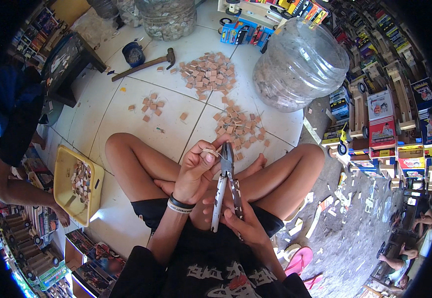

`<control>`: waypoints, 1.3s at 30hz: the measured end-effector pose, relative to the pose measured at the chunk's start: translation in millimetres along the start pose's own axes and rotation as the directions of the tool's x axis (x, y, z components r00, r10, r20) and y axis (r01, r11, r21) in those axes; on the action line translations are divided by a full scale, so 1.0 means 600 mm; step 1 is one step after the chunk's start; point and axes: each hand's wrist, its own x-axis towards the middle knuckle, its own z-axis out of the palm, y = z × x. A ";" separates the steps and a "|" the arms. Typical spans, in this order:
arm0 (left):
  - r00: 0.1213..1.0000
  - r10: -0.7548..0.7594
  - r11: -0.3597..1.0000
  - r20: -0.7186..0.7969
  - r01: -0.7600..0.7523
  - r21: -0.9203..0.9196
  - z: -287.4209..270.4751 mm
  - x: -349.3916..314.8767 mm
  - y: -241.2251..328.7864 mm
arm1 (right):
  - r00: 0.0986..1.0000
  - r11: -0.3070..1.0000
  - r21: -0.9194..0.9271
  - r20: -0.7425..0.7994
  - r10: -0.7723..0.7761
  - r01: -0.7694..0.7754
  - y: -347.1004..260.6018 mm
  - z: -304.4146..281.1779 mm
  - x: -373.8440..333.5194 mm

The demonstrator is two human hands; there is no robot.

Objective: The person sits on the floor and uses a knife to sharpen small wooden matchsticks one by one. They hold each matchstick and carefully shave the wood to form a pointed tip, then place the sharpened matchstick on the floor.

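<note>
My left hand [196,171] is raised above my crossed legs, its thumb and fingers pinched together at the tip of a pair of pliers [219,196]. Something thin and pale shows at those fingertips, too small to make out. Around the pliers' handles, whose white coating is worn and chipped, my right hand [244,223] is closed from below. The jaws point away from me and touch or nearly touch my left fingers. Just beyond lies a pile of small square wooden pieces [238,124], several with thin wire-like strands among them.
Farther off lie a larger heap of wooden squares [208,73], a hammer [144,65] and a blue cup [133,53]. A big clear plastic jar [300,64] stands right of them. A yellow tub [100,186] sits left, beside another person's arm [27,191]. Toy trucks [382,119] line the right.
</note>
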 end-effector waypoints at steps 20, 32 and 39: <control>1.000 0.013 1.000 0.016 -0.013 -0.011 -0.006 0.001 0.000 | 0.999 1.000 0.005 -0.041 0.031 -0.030 0.024 -0.009 0.010; 0.999 0.005 1.000 -0.036 -0.005 -0.020 -0.036 -0.005 -0.010 | 0.964 0.935 -0.353 -0.259 -0.058 -0.038 0.078 -0.005 0.026; 0.996 0.084 0.909 -0.042 -0.059 0.413 -0.072 0.011 0.015 | 0.839 0.679 -0.684 -0.512 -0.185 -0.268 0.056 -0.022 0.030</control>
